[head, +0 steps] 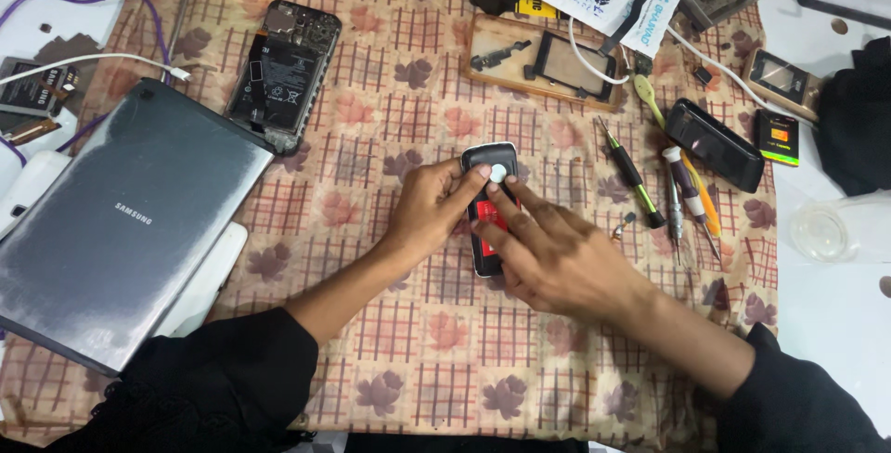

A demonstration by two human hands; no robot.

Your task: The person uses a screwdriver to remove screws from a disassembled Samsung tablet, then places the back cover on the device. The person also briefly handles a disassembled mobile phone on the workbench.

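Two hands met over a small black phone point(489, 216) lying near the middle of the surface point(408, 360) on its checked, leaf-printed cloth. Well left of the phone lay a grey tablet point(125, 221), and just beyond it toward the phone, an opened handset point(283, 72) with its battery bare. The left hand point(429, 207) gripped the phone's upper edge with thumb and fingers; the right hand point(548, 253), fingers spread open, pressed its fingertips on the back, beside a small white disc point(498, 174). The phone looked glossy, rounded, with a red patch showing. That disc could slip aside under uneven pressure. Right of the phone lay screwdrivers point(650, 188).
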